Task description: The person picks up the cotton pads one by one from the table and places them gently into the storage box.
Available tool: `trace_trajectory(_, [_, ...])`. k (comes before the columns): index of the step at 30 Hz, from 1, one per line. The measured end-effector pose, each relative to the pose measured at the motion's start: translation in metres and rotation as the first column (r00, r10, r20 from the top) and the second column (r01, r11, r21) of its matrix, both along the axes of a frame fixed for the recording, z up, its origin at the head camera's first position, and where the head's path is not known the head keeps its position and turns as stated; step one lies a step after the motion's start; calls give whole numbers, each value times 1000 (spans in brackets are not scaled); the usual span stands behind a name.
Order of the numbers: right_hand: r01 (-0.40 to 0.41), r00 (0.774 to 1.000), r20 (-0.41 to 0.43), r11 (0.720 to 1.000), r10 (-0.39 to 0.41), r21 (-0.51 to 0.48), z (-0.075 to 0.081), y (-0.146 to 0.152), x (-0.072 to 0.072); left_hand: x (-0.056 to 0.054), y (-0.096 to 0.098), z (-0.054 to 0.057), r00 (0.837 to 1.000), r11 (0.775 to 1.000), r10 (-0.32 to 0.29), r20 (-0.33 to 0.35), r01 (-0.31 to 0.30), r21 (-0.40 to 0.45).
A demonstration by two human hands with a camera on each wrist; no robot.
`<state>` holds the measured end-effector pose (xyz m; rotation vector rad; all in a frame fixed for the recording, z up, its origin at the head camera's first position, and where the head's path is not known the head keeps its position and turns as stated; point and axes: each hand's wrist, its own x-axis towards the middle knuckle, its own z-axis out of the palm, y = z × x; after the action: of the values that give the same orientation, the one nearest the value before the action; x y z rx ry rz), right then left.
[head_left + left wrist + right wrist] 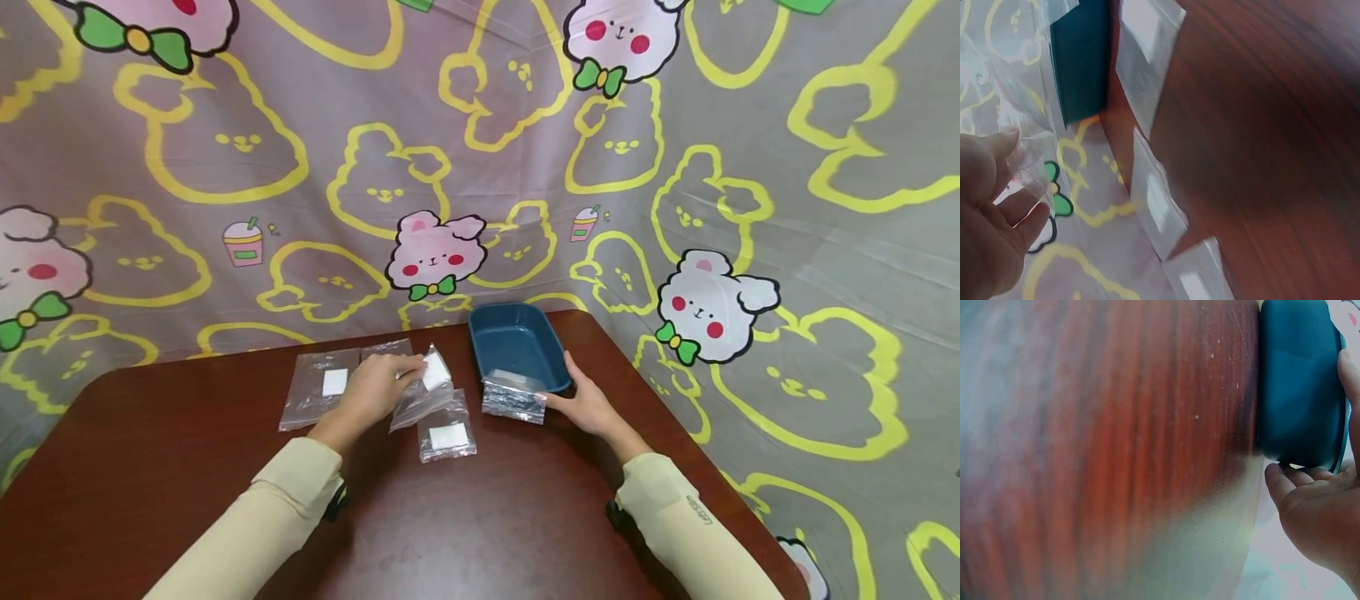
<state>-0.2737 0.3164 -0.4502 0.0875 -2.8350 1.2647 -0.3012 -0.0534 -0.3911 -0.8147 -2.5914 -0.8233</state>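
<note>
My left hand (377,385) pinches a clear plastic bag (423,404) with a white patch, held above the table left of the blue tray (517,337). The crinkled film of this bag (1022,147) shows between thumb and fingers in the left wrist view. My right hand (592,407) grips the near right corner of the tray, fingers along its side and thumb at the near end. Another clear bag (513,398) overlaps the near rim by that thumb. In the right wrist view, the fingertips (1279,478) curl at the tray's lower edge.
More clear bags with white patches lie on the brown table (495,508): a left bag (303,396), a front bag (447,433) and a back bag (386,348) partly behind my left hand. A patterned cloth (510,167) hangs along the far and right table edges.
</note>
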Motion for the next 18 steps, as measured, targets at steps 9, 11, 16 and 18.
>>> trace_trajectory(9, [3,1000,4,1000,-3,15,-2,2,-3,-6,45,7,999,1000,-12,46,14,-28])
trace_trajectory(11, [2,1000,3,1000,-2,14,-2,2,-3,-8,55,9,999,1000,-19,44,20,-20])
trace_trajectory(16, [7,1000,11,1000,-7,1,-1,1,0,-11,77,13,996,999,-44,81,44,-3])
trace_trajectory(18, [5,1000,14,1000,-5,0,0,2,1,-12,85,15,995,999,-52,87,52,-2])
